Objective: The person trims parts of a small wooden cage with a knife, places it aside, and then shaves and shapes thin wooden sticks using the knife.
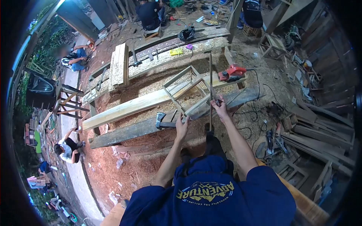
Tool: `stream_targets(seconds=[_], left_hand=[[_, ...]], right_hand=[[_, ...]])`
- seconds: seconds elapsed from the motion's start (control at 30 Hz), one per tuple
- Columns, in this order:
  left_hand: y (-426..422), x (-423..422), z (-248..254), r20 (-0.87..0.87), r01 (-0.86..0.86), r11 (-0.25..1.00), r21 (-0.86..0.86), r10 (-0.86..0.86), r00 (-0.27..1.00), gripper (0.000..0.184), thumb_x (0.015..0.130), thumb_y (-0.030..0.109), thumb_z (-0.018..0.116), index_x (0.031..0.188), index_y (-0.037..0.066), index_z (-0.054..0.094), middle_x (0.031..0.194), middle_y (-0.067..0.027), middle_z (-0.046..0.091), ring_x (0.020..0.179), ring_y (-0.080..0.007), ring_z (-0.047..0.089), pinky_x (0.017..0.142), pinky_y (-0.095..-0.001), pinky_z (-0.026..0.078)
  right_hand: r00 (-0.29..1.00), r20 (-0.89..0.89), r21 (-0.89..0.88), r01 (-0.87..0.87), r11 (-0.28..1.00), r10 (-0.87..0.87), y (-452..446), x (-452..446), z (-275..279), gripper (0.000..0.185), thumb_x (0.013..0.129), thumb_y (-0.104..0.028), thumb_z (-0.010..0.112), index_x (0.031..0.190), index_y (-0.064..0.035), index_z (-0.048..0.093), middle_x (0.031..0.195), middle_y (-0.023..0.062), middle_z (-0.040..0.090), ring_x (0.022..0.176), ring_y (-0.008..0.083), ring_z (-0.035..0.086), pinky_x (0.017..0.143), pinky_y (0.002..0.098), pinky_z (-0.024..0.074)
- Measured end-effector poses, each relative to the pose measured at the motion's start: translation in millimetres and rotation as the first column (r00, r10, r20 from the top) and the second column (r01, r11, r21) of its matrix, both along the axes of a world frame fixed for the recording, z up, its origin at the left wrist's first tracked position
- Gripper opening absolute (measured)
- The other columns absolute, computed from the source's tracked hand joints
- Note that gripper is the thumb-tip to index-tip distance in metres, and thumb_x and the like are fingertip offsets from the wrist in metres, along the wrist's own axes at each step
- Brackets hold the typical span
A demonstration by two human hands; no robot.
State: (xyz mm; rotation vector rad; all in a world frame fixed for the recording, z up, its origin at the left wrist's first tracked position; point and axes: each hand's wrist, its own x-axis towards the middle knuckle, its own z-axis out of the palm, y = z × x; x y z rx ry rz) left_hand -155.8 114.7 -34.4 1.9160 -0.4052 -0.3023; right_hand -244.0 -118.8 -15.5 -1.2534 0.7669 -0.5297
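Note:
A light wooden frame (pixel 174 100) with crossing slats leans at the middle of the head view, over the long planks. My left hand (pixel 182 126) is at its lower corner, fingers closed around the wood. My right hand (pixel 219 107) is closed on a long, thin saw-like tool (pixel 211 75) that stands nearly upright beside the frame's right side. Its exact kind is hard to make out. An axe (pixel 160 119) lies on the dark beam just left of my left hand.
A red power planer (pixel 232 72) with a cable rests right of the frame. Stacked boards (pixel 119 66), a hammer (pixel 134 59) and a yellow item (pixel 175 51) lie on the far bench. Wood pieces (pixel 320 132) fill the right side. Several people sit around, one at left (pixel 69 148).

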Motion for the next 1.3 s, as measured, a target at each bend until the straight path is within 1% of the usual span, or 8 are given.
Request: stream_targets(seconds=[0.13, 0.27, 0.4, 0.47, 0.53, 0.83, 1.2, 1.3], left_hand=[[-27.7, 1.8, 22.3, -0.007, -0.062, 0.997, -0.038, 0.061, 0.998, 0.032, 0.096, 0.011, 0.056, 0.122, -0.006, 0.053, 0.094, -0.0211, 0.069, 0.079, -0.0247, 0.067, 0.073, -0.035, 0.051], [-40.1, 5.3, 51.5, 0.123, -0.215, 0.97, 0.117, 0.2, 0.972, 0.021, 0.097, 0.015, 0.056, 0.104, -0.005, 0.059, 0.083, -0.0223, 0.066, 0.072, -0.027, 0.065, 0.064, -0.0385, 0.048], [-63.6, 49.6, 64.7, 0.095, -0.478, 0.877, 0.042, 0.473, 0.876, 0.026, 0.097, 0.02, 0.057, 0.096, -0.006, 0.064, 0.08, -0.0193, 0.067, 0.069, -0.0253, 0.063, 0.064, -0.0369, 0.047], [-74.7, 78.3, 91.3, 0.123, -0.534, 0.839, 0.107, 0.522, 0.844, 0.026, 0.096, 0.019, 0.058, 0.095, -0.006, 0.066, 0.078, -0.0167, 0.068, 0.07, -0.0208, 0.063, 0.064, -0.0353, 0.047], [-74.9, 106.9, 89.7, 0.059, -0.501, 0.865, -0.017, 0.501, 0.863, 0.027, 0.096, 0.02, 0.06, 0.098, -0.006, 0.067, 0.076, -0.012, 0.067, 0.069, -0.0157, 0.06, 0.063, -0.0332, 0.046], [-68.5, 143.8, 159.3, -0.033, -0.465, 0.735, -0.493, 0.518, 0.855, 0.025, 0.089, 0.012, 0.07, 0.109, -0.003, 0.068, 0.092, -0.0063, 0.067, 0.083, -0.0086, 0.057, 0.074, -0.0228, 0.045], [23.3, 224.0, 212.9, -0.283, -0.378, 0.394, -0.837, 0.279, 0.918, 0.021, 0.086, -0.002, 0.068, 0.106, -0.004, 0.064, 0.092, -0.0076, 0.066, 0.082, -0.0138, 0.063, 0.082, -0.0318, 0.058], [46.7, 245.4, 217.7, -0.266, -0.363, 0.407, -0.838, 0.276, 0.924, 0.02, 0.084, -0.002, 0.07, 0.104, -0.003, 0.066, 0.099, -0.0084, 0.064, 0.083, -0.0142, 0.063, 0.079, -0.0314, 0.06]], right_hand=[[0.984, -0.06, -0.069, -0.174, 0.982, 0.17, -28.0, 21.8, -25.4, 0.078, 0.086, -0.019, 0.075, 0.146, -0.0024, 0.029, 0.094, 0.002, 0.069, 0.086, 0.011, 0.064, 0.079, 0.0248, 0.0489], [0.971, 0.088, -0.468, -0.159, 0.869, 0.225, -43.7, 44.0, -10.2, 0.036, 0.085, -0.025, 0.075, 0.109, 0.0015, 0.067, 0.124, 0.0133, 0.059, 0.092, 0.0146, 0.063, 0.082, 0.0273, 0.0493], [0.948, 0.02, -0.561, -0.254, 0.788, 0.319, -57.8, 93.1, 35.5, 0.029, 0.085, -0.027, 0.075, 0.095, 0.0003, 0.072, 0.14, 0.019, 0.045, 0.119, 0.0243, 0.055, 0.088, 0.0345, 0.0498], [0.921, 0.079, -0.267, -0.348, 0.899, 0.381, -62.9, 119.3, 64.8, 0.033, 0.084, -0.029, 0.076, 0.096, 0.0012, 0.073, 0.137, 0.0199, 0.049, 0.109, 0.023, 0.062, 0.084, 0.0311, 0.0516], [0.926, 0.05, -0.526, -0.293, 0.799, 0.373, -75.9, 142.7, 80.6, 0.032, 0.084, -0.029, 0.075, 0.097, 0.0002, 0.073, 0.136, 0.0208, 0.049, 0.105, 0.0233, 0.063, 0.083, 0.0319, 0.0518], [0.968, 0.045, -0.358, -0.216, 0.908, 0.247, -50.5, 157.1, 169.6, 0.031, 0.086, -0.026, 0.074, 0.091, 0.0039, 0.069, 0.131, 0.0143, 0.048, 0.083, 0.0136, 0.059, 0.074, 0.0284, 0.0488], [0.949, 0.127, -0.562, -0.17, 0.809, 0.288, 46.9, 198.7, 232.2, 0.039, 0.083, -0.035, 0.074, 0.093, 0.0023, 0.07, 0.137, 0.0126, 0.041, 0.106, 0.026, 0.055, 0.094, 0.036, 0.0428], [0.94, 0.002, -0.206, -0.334, 0.92, 0.342, 85.8, 191.0, 206.2, 0.028, 0.088, -0.028, 0.069, 0.097, -0.0016, 0.069, 0.112, 0.0078, 0.061, 0.101, 0.0199, 0.057, 0.091, 0.0322, 0.0421]])
